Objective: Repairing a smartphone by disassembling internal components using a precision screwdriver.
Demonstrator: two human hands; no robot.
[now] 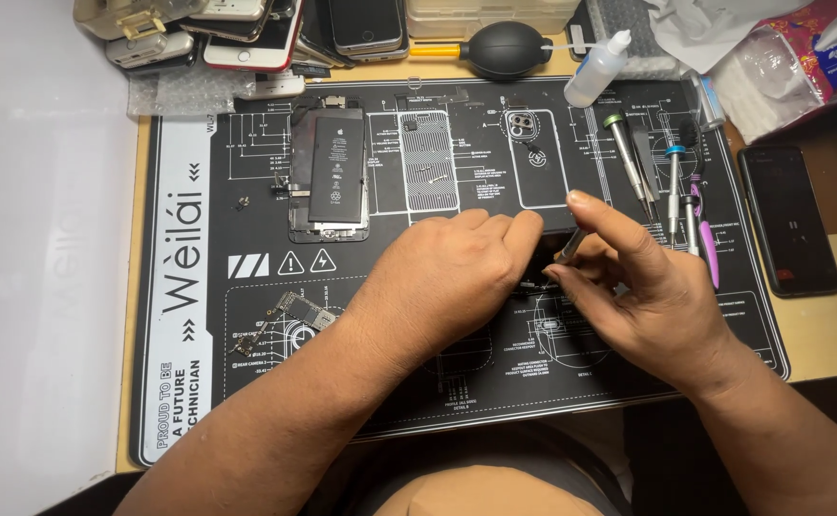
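Both hands meet mid-mat: the left hand [447, 277] curls flat over a small dark part [536, 283], mostly hidden; the right hand [643, 287] pinches a thin metal tool [571, 245]. Steady, light pressure seems wise. An opened phone [331, 172] lies at eleven o'clock, screwdrivers [672, 186] at two.

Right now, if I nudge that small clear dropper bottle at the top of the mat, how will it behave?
The dropper bottle already lies tilted on its side, and its round body would probably roll. It looks like thin plastic, so likely light and slightly squeezable.

Bright overhead light, sharp, left-edge glare.
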